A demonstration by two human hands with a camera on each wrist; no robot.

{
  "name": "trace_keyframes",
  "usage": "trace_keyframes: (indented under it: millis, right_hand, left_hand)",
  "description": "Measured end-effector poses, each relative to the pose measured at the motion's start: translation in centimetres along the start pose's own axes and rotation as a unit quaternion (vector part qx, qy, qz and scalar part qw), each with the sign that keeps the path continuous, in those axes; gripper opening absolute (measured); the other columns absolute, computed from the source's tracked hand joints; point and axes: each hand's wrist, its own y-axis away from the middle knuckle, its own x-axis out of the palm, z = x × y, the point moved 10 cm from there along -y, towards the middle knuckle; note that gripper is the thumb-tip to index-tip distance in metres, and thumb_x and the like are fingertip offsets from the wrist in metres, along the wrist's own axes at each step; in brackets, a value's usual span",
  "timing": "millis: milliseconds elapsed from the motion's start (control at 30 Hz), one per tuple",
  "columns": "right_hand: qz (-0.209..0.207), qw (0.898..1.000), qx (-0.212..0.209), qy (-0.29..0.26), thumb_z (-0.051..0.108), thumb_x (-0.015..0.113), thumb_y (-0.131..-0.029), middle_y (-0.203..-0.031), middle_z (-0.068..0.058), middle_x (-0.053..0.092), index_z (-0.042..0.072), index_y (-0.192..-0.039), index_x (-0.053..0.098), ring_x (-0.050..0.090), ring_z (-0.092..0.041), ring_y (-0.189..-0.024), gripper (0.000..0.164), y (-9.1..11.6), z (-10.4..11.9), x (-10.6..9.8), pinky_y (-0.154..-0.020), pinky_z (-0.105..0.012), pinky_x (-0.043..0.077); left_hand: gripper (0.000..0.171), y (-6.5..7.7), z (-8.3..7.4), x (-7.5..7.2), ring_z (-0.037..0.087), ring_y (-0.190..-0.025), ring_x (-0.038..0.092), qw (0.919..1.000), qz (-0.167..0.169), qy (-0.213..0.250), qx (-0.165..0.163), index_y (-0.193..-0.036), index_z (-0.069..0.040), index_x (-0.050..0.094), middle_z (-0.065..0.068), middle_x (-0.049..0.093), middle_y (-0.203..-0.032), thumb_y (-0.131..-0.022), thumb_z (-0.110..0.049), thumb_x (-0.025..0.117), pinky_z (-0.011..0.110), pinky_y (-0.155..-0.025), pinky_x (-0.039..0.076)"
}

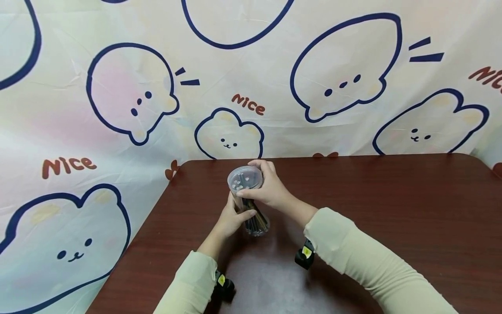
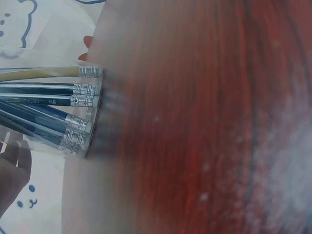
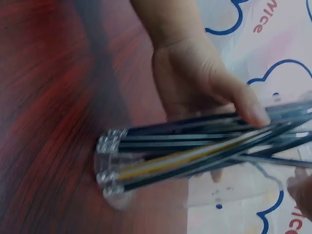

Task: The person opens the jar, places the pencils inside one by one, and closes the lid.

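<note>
A clear plastic jar (image 1: 263,224) stands slightly tilted over the table, with several pencils (image 3: 170,158) inside. Most pencils are dark and one is yellow; their metal-banded ends rest at the jar's bottom, seen closely in the left wrist view. My left hand (image 1: 228,221) grips the jar's body from the left, thumb across its front. At the top, my right hand (image 1: 271,188) holds the round translucent lid (image 1: 245,178) by its edge, thumb in front and fingers behind. In the right wrist view, the left hand's thumb (image 3: 246,105) lies along the jar's side.
The dark reddish-brown wooden table (image 1: 392,209) extends widely to the right and toward me. Behind and left of it hangs a pale cloth (image 1: 274,135) printed with cartoon faces. Small black cameras (image 1: 305,255) sit under both wrists.
</note>
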Motion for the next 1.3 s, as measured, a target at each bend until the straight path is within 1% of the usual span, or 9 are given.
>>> trace_keyframes:
  millis: [167,300,400,600,733,833,967,1100,1300]
  right_hand:
    - [0.081,0.988,-0.021,-0.132,0.015,0.065,-0.075,-0.134,-0.011,0.018,0.01,-0.135,0.022,0.031,-0.023,-0.116,0.074,0.1,0.1,0.5,-0.092,-0.038,0.03]
    - [0.11,0.974,-0.021,-0.199,0.006,0.057,-0.079,-0.13,-0.017,0.031,0.001,-0.132,0.026,0.036,-0.026,-0.114,0.061,0.0,0.2,0.5,-0.09,-0.038,0.032]
    - [0.081,0.984,-0.016,-0.161,0.005,0.063,-0.076,-0.12,-0.015,0.037,0.002,-0.126,0.035,0.043,-0.025,-0.105,0.057,-0.2,0.1,0.2,-0.085,-0.035,0.038]
    - [0.031,0.999,-0.007,-0.037,0.019,0.074,-0.066,-0.122,-0.011,0.025,0.013,-0.127,0.033,0.038,-0.023,-0.105,0.073,-0.2,0.1,-0.2,-0.082,-0.033,0.039]
    - [0.095,0.988,-0.01,-0.121,0.011,0.066,-0.073,-0.134,-0.009,0.019,0.013,-0.135,0.023,0.033,-0.025,-0.113,0.076,-0.2,0.0,0.4,-0.088,-0.037,0.035]
    - [0.12,0.977,-0.004,-0.176,0.004,0.061,-0.076,-0.132,-0.013,0.028,0.006,-0.133,0.025,0.036,-0.027,-0.113,0.068,-0.2,0.1,0.6,-0.088,-0.038,0.035]
    - [0.077,0.99,0.003,-0.118,0.008,0.069,-0.071,-0.121,-0.014,0.036,0.005,-0.124,0.034,0.042,-0.024,-0.105,0.064,-0.3,0.0,0.1,-0.083,-0.034,0.04]
    - [0.064,0.996,-0.006,-0.061,0.012,0.073,-0.067,-0.128,-0.011,0.025,0.011,-0.129,0.029,0.037,-0.024,-0.108,0.076,-0.3,0.3,0.0,-0.083,-0.034,0.039]
    - [0.112,0.983,-0.011,-0.143,0.001,0.064,-0.073,-0.132,-0.01,0.029,0.01,-0.133,0.026,0.035,-0.024,-0.113,0.072,-0.3,0.4,0.6,-0.086,-0.037,0.036]
  left_hand:
    - [0.079,-0.6,1.7,-0.3,0.023,-0.113,0.034,0.9996,-0.003,0.025,0.017,-0.134,-0.008,0.009,0.017,0.027,-0.133,-0.075,0.0,0.061,0.039,-0.093,0.026]
    - [0.082,-0.7,1.6,-0.3,0.022,-0.114,0.033,0.9991,-0.001,0.024,0.034,-0.135,-0.009,0.008,0.016,0.027,-0.133,-0.075,-0.006,0.063,0.037,-0.094,0.025]
    - [0.08,-0.7,1.5,-0.3,0.022,-0.112,0.035,0.9992,-0.005,0.019,0.035,-0.134,-0.01,0.01,0.017,0.031,-0.13,-0.075,-0.008,0.064,0.038,-0.092,0.028]
    - [0.077,-0.7,1.6,-0.3,0.023,-0.107,0.04,0.9996,-0.006,0.011,0.025,-0.133,-0.012,0.013,0.015,0.035,-0.126,-0.075,-0.008,0.064,0.036,-0.088,0.033]
    - [0.078,-0.7,1.7,-0.2,0.022,-0.108,0.038,0.9996,-0.005,0.017,0.025,-0.133,-0.011,0.012,0.015,0.033,-0.127,-0.074,-0.007,0.064,0.036,-0.09,0.03]
    - [0.076,-0.7,1.8,-0.2,0.022,-0.108,0.038,0.9994,-0.004,0.029,0.021,-0.132,-0.009,0.013,0.016,0.035,-0.126,-0.074,-0.002,0.062,0.035,-0.091,0.028]
    - [0.074,-0.6,1.4,-0.1,0.023,-0.106,0.039,0.9994,-0.003,0.032,0.01,-0.132,-0.008,0.013,0.017,0.037,-0.123,-0.075,0.001,0.06,0.035,-0.089,0.03]
    - [0.075,-0.1,-0.1,0.3,0.025,-0.106,0.039,0.9993,0.001,0.033,0.015,-0.132,-0.005,0.011,0.019,0.035,-0.124,-0.075,0.002,0.059,0.037,-0.089,0.031]
    - [0.076,0.2,-1.0,0.5,0.024,-0.107,0.037,0.9991,-0.004,0.04,0.014,-0.133,-0.003,0.009,0.02,0.032,-0.126,-0.074,0.006,0.057,0.035,-0.091,0.028]
